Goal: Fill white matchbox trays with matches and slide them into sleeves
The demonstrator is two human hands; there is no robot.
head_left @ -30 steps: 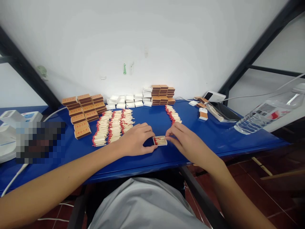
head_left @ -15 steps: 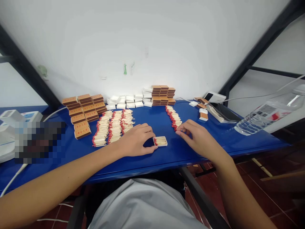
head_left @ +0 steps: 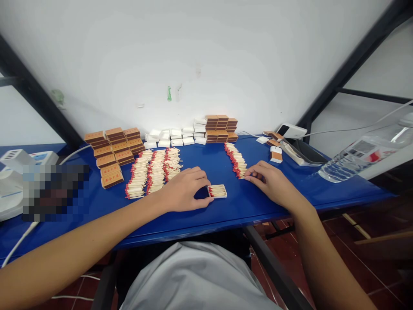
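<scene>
My left hand (head_left: 189,189) grips the left end of a small white matchbox tray (head_left: 225,196) between thumb and fingers. Red-headed matches (head_left: 218,190) lie in the tray, heads to the left. At the near end of a row of matches (head_left: 236,159) is my right hand (head_left: 267,181), its thumb and fingertips pinched together at the wooden ends. Whether a match is between them is too small to see. Three thicker rows of matches (head_left: 155,170) lie beyond my left forearm.
Labelled matchboxes (head_left: 112,150) are stacked at the left. White trays (head_left: 176,133) and more brown matchboxes (head_left: 221,127) line the wall. On the right are a few loose boxes (head_left: 275,154), a white device (head_left: 292,130) and a tilted water bottle (head_left: 358,157). A power strip (head_left: 45,158) sits far left.
My right hand has shifted slightly to the right, from the red heads to the wooden ends at the row's near end. My left hand and the tray have stayed put.
</scene>
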